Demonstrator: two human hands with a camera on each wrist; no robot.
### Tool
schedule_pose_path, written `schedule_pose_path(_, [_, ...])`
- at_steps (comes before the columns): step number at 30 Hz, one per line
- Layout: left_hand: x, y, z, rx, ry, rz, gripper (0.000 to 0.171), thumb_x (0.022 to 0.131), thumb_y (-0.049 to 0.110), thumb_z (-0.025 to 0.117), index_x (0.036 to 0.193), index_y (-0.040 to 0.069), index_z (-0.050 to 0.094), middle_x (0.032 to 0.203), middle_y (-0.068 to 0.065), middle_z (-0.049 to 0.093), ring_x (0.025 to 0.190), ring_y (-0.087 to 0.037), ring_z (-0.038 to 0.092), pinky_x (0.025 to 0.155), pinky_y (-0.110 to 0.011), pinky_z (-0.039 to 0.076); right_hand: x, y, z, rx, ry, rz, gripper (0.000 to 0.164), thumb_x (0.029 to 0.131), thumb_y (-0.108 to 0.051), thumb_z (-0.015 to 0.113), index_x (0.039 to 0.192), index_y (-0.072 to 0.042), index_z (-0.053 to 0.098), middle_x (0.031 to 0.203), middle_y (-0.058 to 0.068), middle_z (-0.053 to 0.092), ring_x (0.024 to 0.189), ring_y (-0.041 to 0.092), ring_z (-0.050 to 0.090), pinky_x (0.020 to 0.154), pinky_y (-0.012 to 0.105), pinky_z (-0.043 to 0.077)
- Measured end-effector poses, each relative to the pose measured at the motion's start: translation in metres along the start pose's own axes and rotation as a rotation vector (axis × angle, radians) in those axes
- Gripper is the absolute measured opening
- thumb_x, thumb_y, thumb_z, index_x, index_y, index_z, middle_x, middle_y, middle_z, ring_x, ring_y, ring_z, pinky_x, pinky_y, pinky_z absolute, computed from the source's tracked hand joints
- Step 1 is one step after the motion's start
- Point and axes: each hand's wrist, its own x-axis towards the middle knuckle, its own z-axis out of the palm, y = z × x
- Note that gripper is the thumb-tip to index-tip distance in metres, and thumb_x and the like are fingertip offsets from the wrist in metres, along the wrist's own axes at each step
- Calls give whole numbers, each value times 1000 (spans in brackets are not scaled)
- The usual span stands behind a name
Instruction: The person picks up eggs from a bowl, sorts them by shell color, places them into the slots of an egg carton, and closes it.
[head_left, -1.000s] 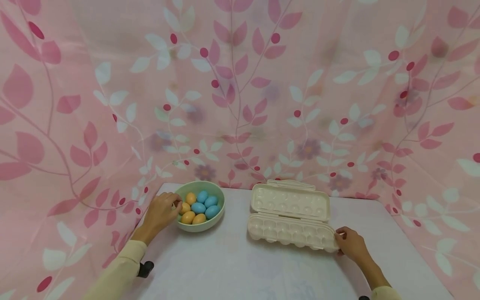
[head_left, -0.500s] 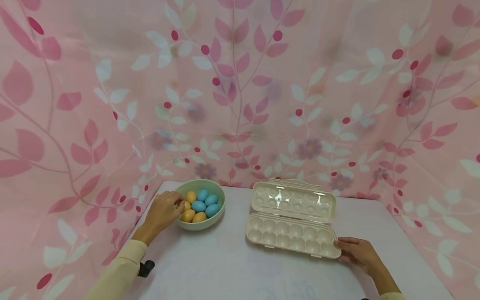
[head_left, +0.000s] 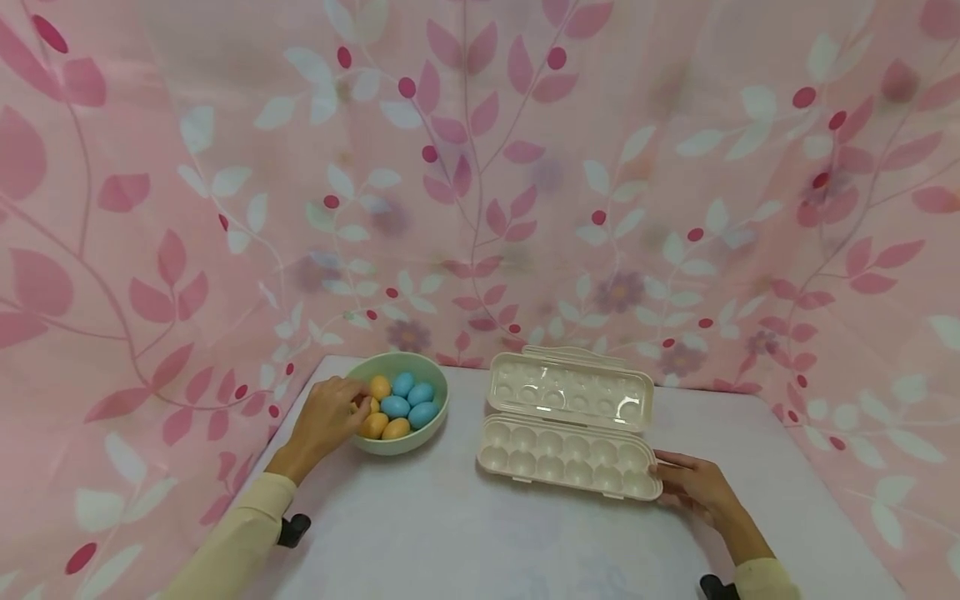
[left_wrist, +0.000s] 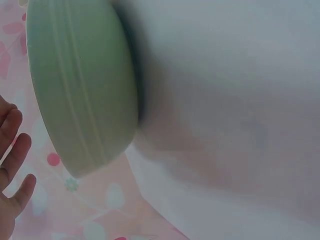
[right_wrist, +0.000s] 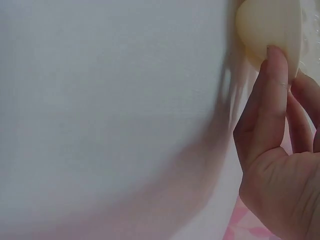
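In the head view, my left hand hangs loosely curled over the left rim of a pale green bowl. The bowl holds several blue eggs and several orange-yellow eggs. One yellow egg is partly covered by the left fingertips; I see no clear grip on it. In the left wrist view, the fingers are spread beside the bowl's wall. On the right, my right hand pinches the right end of a cream egg carton between thumb and fingers. The carton's lid stands open behind its cups.
A white cloth covers the table. Pink curtains with a leaf print rise behind it and at both sides. A dark strap piece shows at the left wrist.
The carton's front part has tipped so its cups now face up, and the carton has moved slightly left with the right hand. My left hand has stayed at the bowl.
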Motion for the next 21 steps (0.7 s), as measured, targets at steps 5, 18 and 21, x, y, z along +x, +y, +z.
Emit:
schedule_pose_path(5, [-1, -1, -2, -2, -20, -25, 4, 81, 11, 74, 84, 10, 71, 75, 3, 65, 71, -20, 54, 70, -42, 47, 2, -4, 1, -27, -26, -2, 54, 85, -10, 75, 132, 7, 55, 101, 10, 72, 80, 24, 70, 70, 40, 58])
schedule_pose_path(18, [15, 4, 8, -55, -271, -129, 25, 83, 21, 76, 104, 6, 73, 102, -8, 65, 96, -29, 57, 82, -47, 52, 1, -3, -1, -43, -47, -7, 53, 87, -12, 73, 134, 5, 55, 100, 10, 72, 79, 24, 70, 68, 37, 58])
schedule_pose_path(21, [24, 5, 11, -64, -389, -157, 40, 84, 29, 77, 115, 6, 70, 115, -11, 60, 107, -30, 54, 89, -51, 50, 1, -3, -1, -30, -50, -1, 52, 86, -12, 74, 133, 4, 56, 99, 9, 72, 79, 24, 70, 68, 38, 58])
